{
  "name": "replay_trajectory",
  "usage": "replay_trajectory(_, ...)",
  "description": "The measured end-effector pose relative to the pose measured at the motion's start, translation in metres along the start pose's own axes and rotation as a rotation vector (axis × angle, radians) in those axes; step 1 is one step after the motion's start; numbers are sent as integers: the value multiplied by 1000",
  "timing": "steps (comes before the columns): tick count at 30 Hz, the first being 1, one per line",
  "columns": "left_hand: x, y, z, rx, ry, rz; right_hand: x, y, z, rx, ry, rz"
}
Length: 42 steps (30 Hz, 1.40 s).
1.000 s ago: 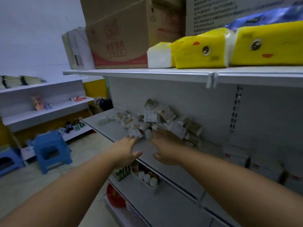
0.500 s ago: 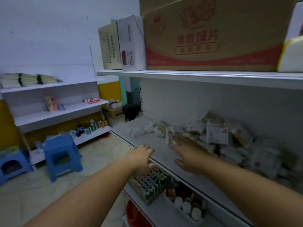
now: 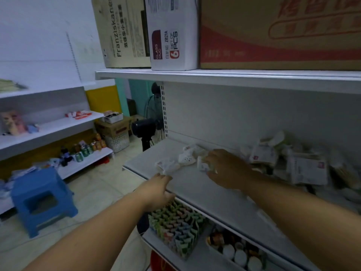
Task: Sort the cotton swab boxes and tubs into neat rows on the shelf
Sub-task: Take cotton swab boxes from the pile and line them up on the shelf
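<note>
Swab boxes (image 3: 304, 167) lie in a messy heap at the back of the grey shelf (image 3: 214, 196), at three o'clock from the right hand (image 3: 228, 169). Some lean and some lie flat. They are too blurry to read. That hand is stretched in over the shelf. Its fingers are curled tight round one small white pack (image 3: 204, 165) at the nine o'clock edge of the heap. Two little white bags (image 3: 185, 158) lie on the shelf just beside the pack, at nine o'clock from it.

The left hand (image 3: 156, 190) is at the front lip of the shelf, at seven o'clock from the right one. Its fingers are loose and hold nothing. The tips are near the closer bag, but I cannot tell if they touch it.

Up at twelve o'clock a top shelf (image 3: 214, 79) holds a tan box (image 3: 121, 32), a white box (image 3: 172, 34) and a big brown and red carton (image 3: 279, 32), side by side. Down at six o'clock a low shelf (image 3: 201, 261) holds bright packets (image 3: 175, 225) and white-topped jars (image 3: 240, 255).

Off at nine o'clock the room has a pale tiled floor (image 3: 101, 192), a blue stool (image 3: 41, 200), a black fan (image 3: 143, 126), white wall shelves (image 3: 58, 126) with drink cans (image 3: 84, 151), and a yellow wall (image 3: 101, 98).
</note>
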<state>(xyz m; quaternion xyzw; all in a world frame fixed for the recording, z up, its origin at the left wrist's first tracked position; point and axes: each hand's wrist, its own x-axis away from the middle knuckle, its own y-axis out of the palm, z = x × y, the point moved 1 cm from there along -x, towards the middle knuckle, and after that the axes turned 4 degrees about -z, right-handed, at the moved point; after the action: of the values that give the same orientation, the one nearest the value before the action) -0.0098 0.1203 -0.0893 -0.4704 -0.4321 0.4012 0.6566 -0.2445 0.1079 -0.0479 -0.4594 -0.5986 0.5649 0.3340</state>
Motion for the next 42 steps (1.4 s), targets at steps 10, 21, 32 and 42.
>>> replay_trajectory(10, -91, -23, -57, 13, -229, 148, -124, 21, 23, -82, 276, -102)
replay_trajectory(21, -157, -12, -98, 328, -225, -23, -178, 59, 1, -149, 473, -221)
replay_trajectory(32, -174, -13, -124, 1843, 22, 59, -157, 51, -55, -1638, 683, 446)
replay_trajectory(42, -148, -7, -20, 1852, 350, -551, -33, 35, -71, -1681, 721, 843)
